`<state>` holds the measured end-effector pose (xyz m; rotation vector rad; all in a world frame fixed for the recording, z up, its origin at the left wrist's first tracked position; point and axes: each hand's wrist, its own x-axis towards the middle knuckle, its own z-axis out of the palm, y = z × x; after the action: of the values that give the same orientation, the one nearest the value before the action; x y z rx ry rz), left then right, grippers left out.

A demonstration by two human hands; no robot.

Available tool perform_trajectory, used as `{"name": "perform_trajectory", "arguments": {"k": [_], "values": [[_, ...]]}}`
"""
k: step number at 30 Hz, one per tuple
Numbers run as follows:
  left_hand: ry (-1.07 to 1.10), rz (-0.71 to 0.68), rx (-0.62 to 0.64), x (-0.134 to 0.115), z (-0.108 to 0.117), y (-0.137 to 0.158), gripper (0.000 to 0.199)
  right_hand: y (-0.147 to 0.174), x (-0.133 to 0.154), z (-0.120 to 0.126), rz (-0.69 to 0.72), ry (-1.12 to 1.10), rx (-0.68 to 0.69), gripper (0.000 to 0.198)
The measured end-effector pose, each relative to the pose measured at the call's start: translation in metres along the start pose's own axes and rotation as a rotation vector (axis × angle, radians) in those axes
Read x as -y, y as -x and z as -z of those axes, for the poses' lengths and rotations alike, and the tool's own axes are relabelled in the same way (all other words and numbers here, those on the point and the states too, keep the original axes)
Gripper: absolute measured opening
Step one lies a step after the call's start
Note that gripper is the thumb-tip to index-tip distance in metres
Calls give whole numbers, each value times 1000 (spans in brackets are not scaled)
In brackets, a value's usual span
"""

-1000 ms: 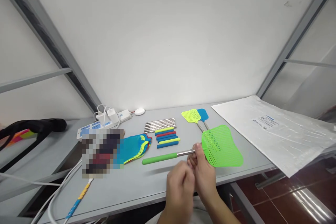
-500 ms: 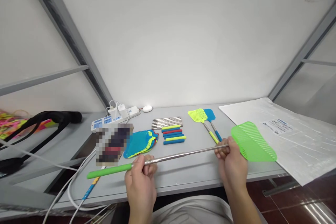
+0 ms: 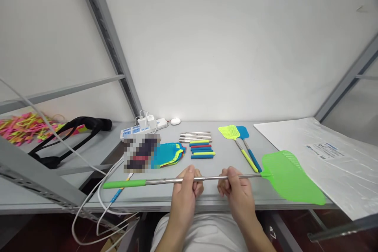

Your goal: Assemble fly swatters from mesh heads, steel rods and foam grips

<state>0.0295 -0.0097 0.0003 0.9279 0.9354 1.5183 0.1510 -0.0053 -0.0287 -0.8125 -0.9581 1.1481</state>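
head view: a green fly swatter (image 3: 211, 177) lies nearly level across both bare hands, over the front part of the grey table (image 3: 228, 159). the left hand (image 3: 186, 185) has its thumb and curled fingers clamped on the metal shaft (image 3: 159, 181) around its middle. the right hand (image 3: 236, 185) grips the same shaft nearer the swatter's head, thumb pressed on top, fingers folded in below; a bare stretch of metal shows between the two hands. the green handle (image 3: 124, 184) points left, and the broad green head (image 3: 291, 179) spreads to the right, overlapping the edge of a white package (image 3: 348, 171) in view. beyond the right hand, a yellow swatter (image 3: 229, 132) and a blue swatter (image 3: 243, 132) lie side by side on the table, heads toward the wall. beyond the left hand are a row of coloured tubes (image 3: 202, 150), with metal rods (image 3: 195, 137) just behind them, and a stack of loose swatter heads (image 3: 168, 153). a pixelated object (image 3: 141, 153) sits beside that stack, near a white power strip (image 3: 131, 133).
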Motion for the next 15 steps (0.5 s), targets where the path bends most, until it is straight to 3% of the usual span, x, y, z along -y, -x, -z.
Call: {"name": "perform_trajectory", "arguments": {"k": [2, 4, 6, 9, 12, 15], "values": [[0, 33, -65, -4, 10, -4, 46, -5, 6, 11, 25, 10, -77, 52], [30, 57, -229, -14, 28, -10, 41, -16, 24, 34, 77, 16, -262, 53], [107, -22, -365, -27, 48, -16, 46, -29, 47, 61, 163, -49, -467, 44], [163, -90, -333, -41, 64, -19, 49, -42, 71, 85, 252, -120, -569, 44], [182, -116, -351, -40, 60, -19, 48, -42, 67, 81, 191, -166, -568, 43], [157, -110, -335, -27, 46, -21, 47, -33, 41, 58, 111, -190, -532, 43]]}}
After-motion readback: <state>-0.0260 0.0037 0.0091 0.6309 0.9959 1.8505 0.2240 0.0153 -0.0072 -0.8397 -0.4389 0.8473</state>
